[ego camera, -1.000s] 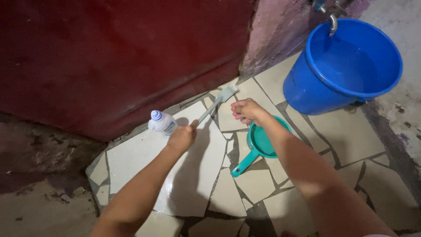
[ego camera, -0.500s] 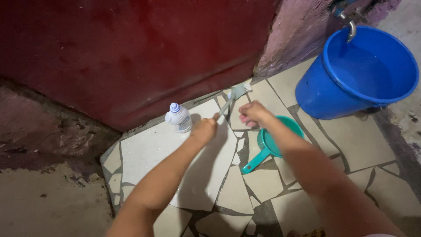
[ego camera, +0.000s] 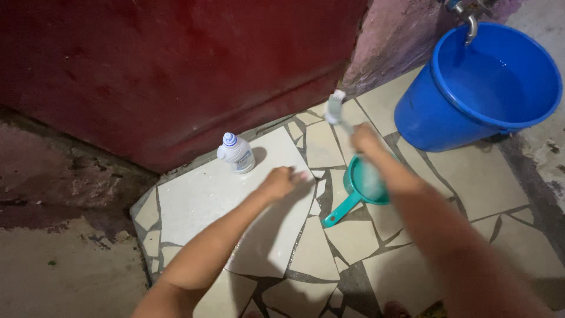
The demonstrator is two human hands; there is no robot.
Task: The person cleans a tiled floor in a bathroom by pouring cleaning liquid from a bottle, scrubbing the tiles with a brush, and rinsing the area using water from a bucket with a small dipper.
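My right hand [ego camera: 366, 141] grips the handle of a pale scrub brush [ego camera: 335, 106], holding it bristles up over the tiled floor near the red wall. Empty and with loosely spread fingers, my left hand [ego camera: 280, 180] hovers over a large white tile [ego camera: 212, 194]. A small white bottle with a blue-striped cap [ego camera: 236, 153] stands upright just left of that hand. A teal dipper with a long handle [ego camera: 352, 197] lies on the tiles, partly hidden under my right forearm.
A blue bucket [ego camera: 471, 100] holding water stands at the upper right beneath a metal tap [ego camera: 469, 17]. A dark red wall [ego camera: 176, 70] runs along the back. Bare rough concrete [ego camera: 65, 247] lies left of the broken-tile floor.
The brush passed from my left hand to my right, which lifted it up and to the right. My left hand let go and dropped toward the tile.
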